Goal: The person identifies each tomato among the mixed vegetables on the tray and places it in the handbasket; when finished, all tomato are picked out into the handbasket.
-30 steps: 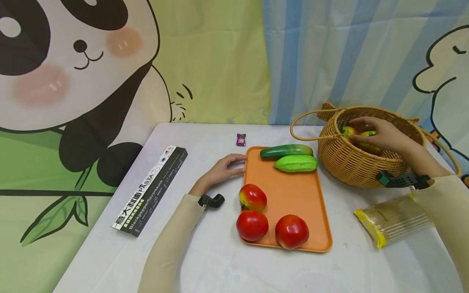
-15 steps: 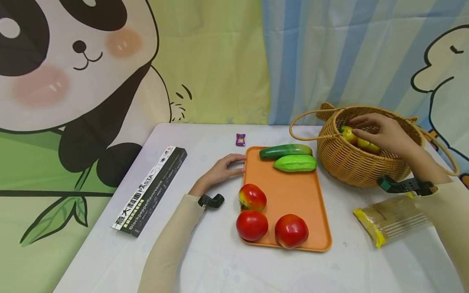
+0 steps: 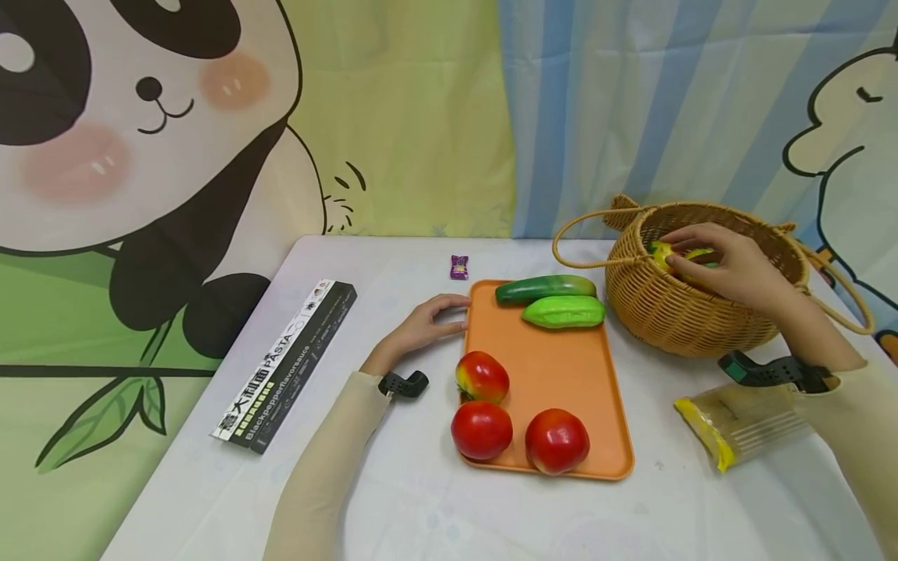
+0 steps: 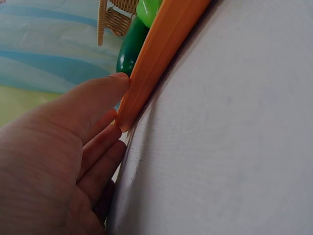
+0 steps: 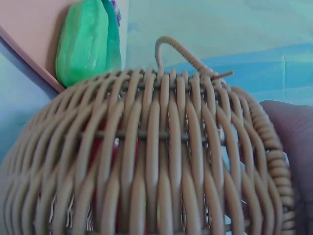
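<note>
My left hand (image 3: 421, 323) touches the left edge of an orange tray (image 3: 554, 366) near its far corner. In the left wrist view its thumb meets the rim and the fingers lie nearly straight. My right hand (image 3: 737, 265) reaches inside a wicker basket (image 3: 666, 312), its thumb and fingers around yellow-green fruits (image 3: 659, 253). Whether it grips one cannot be seen; in the right wrist view the basket wall (image 5: 156, 156) hides the fingers. On the tray lie a cucumber (image 3: 546, 290), a bright green ridged vegetable (image 3: 563, 312) and red tomatoes (image 3: 557, 442).
A black-and-white pasta box (image 3: 288, 366) lies on the left of the white table. Behind the tray is a small purple wrapped candy (image 3: 459, 267). A bag of dry noodles (image 3: 737, 421) lies partly under my right forearm. The basket's handle (image 3: 561, 241) juts toward the tray.
My right hand lifted slightly off the fruits half a second ago, and is now lower and further left among them. The left hand stays at the tray's edge.
</note>
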`<state>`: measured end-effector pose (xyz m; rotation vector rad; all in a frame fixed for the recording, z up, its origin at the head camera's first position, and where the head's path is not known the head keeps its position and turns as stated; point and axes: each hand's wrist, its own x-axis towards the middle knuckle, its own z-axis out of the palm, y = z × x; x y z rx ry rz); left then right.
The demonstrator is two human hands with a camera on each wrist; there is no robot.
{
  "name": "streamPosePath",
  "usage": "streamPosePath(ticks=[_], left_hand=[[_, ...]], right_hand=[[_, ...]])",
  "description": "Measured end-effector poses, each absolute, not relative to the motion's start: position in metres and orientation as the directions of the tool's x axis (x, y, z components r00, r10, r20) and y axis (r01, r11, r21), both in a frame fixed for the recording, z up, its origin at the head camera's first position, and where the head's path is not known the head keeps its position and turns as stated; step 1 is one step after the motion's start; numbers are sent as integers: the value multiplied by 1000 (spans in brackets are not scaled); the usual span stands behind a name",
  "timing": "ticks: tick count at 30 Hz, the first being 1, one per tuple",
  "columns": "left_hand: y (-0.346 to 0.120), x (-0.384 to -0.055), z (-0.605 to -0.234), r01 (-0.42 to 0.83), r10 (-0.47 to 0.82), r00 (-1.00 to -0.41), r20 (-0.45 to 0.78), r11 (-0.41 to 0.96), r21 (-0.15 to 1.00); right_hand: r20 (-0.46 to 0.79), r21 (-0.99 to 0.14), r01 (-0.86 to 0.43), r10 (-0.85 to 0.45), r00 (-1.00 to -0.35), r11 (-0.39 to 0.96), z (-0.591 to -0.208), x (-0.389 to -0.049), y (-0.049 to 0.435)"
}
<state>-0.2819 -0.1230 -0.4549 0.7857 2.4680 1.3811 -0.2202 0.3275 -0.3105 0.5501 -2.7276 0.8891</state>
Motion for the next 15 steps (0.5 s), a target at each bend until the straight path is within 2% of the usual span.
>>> streamPosePath(ticks=[11,15], left_hand=[[-123,-283,-456,350,543,-837,74,426,834],[-123,-283,-456,343,540,-839,68,428,836]], right_hand=[[380,-537,-471,-298,-876,700,-312,-209,320],[430,-523,-528,-328,-841,669,-311,-205,316]])
